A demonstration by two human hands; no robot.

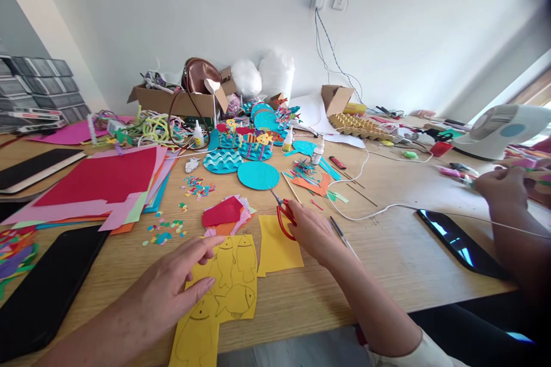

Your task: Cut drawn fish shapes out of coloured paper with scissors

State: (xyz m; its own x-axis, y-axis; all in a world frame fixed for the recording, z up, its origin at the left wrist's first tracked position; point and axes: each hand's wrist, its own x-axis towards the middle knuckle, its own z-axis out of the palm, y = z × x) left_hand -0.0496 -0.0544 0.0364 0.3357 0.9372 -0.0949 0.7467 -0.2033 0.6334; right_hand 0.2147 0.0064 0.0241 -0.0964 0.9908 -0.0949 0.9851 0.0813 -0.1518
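Observation:
My left hand (178,272) is over a yellow sheet with fish drawings (236,275), its thumb and fingers apart, holding nothing. Red-handled scissors (284,218) are in my right hand (313,232), their tips pointing away from me toward a blue paper disc (258,175). Beneath that hand lies a plain yellow sheet (273,255). A small stack of red, pink and orange paper pieces (224,212) sits just beyond the fish drawings. To the right of the plain sheet there is a pen (342,235), partly hidden by my right forearm.
Coloured paper (103,178) is stacked at left, near a black phone (47,287). Glue bottles (317,152) and blue fish-decorated models (253,146) stand farther back. A white cable (387,206) crosses the right side, beside another phone (460,243) and a co-worker's hand (501,189).

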